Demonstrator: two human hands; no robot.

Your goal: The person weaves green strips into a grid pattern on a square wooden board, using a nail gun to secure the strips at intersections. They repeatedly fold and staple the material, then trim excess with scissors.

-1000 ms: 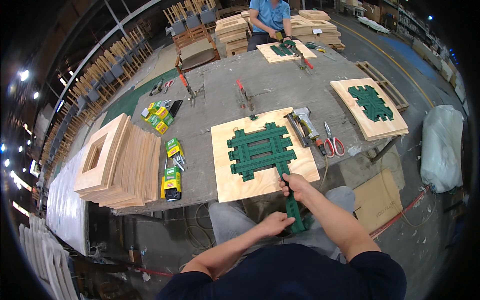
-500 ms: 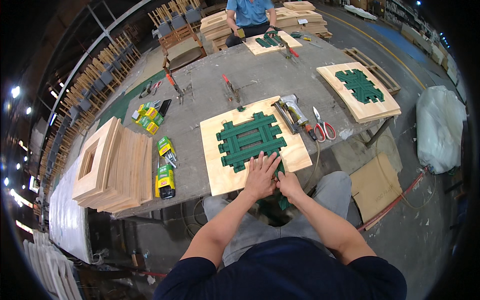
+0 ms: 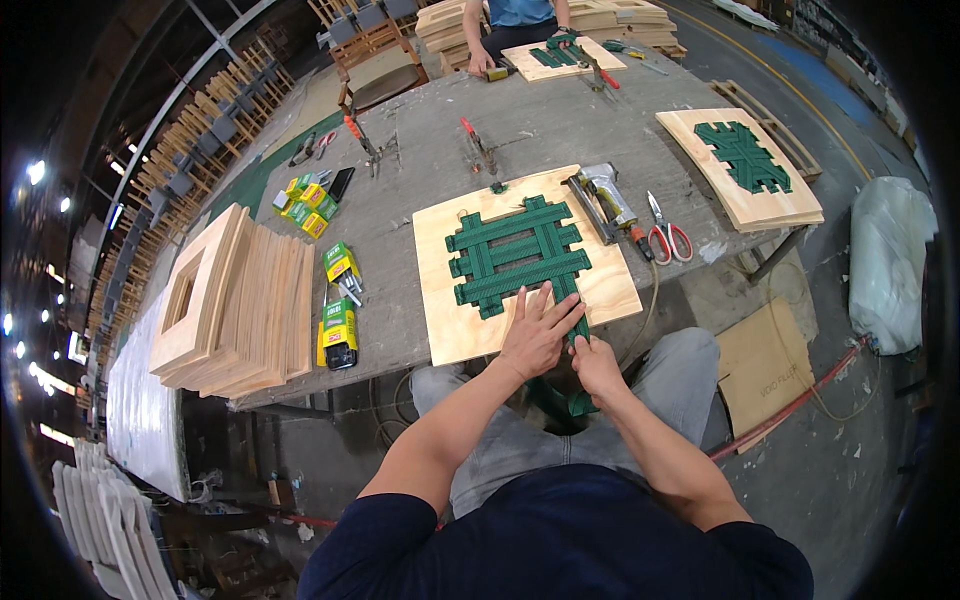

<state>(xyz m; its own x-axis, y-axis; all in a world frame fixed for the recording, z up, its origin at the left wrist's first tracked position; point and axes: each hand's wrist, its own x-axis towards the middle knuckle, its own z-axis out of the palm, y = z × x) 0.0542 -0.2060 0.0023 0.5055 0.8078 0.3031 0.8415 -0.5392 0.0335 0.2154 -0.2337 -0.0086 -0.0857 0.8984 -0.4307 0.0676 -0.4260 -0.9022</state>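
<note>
A square plywood board [image 3: 606,285] lies at the near edge of the grey table [image 3: 430,160], with green webbing straps [image 3: 515,255] woven across its opening. My left hand [image 3: 536,332] lies flat, fingers spread, on the board's near edge over the strap ends. My right hand [image 3: 596,366] sits just off the edge, pinching a green strap [image 3: 579,402] that hangs down toward my lap. A metal staple gun [image 3: 605,198] and red-handled scissors [image 3: 664,232] rest to the right of the board.
A stack of wooden frames [image 3: 232,300] stands at the left, with green and yellow boxes [image 3: 340,318] beside it. A second webbed board [image 3: 742,165] lies at the right. Clamps [image 3: 480,146] lie mid-table. Another person [image 3: 515,20] works at the far end. A white bag [image 3: 888,262] sits on the floor.
My left hand has come up from my lap and now lies flat on the board's edge. My right hand has shifted slightly, still holding the green strap.
</note>
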